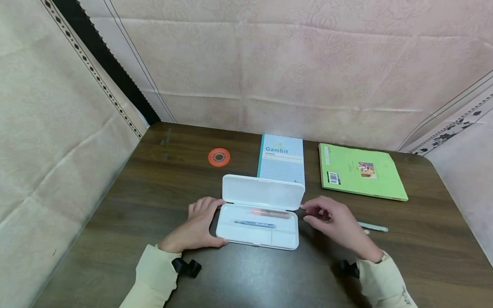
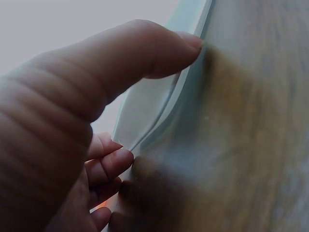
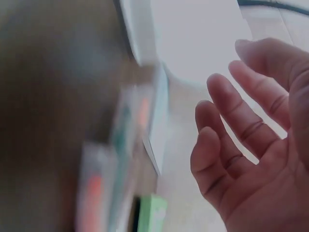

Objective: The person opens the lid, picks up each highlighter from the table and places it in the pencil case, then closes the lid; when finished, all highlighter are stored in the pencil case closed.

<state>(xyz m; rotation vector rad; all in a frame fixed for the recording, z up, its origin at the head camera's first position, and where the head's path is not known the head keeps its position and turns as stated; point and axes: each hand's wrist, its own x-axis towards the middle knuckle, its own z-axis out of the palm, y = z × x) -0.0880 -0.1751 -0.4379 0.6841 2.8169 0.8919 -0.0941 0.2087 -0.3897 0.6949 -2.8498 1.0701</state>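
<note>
Left of centre in the frame, the left hand point(image 1: 194, 226) gripped the left end of a white case point(image 1: 246, 236), thumb at the front and fingers curled behind. An orange disc point(image 1: 218, 157) lay above. The case sat at the centre, its lid point(image 1: 263, 191) raised, with a blue pen point(image 1: 255, 224) and a red-tipped pen point(image 1: 269, 213) in its tray; loosely laid, both could have rolled if that one-ended grip tilted it. Right of centre, the right hand point(image 1: 339, 220) hovered beside the lid, fingers slightly apart and loosely bent, seemingly empty, though a dark patch at the fingertips was unclear. A knock there could have dropped the lid. At far right, a pale pen point(image 1: 375, 227) risked being nudged by the wrist.
</note>
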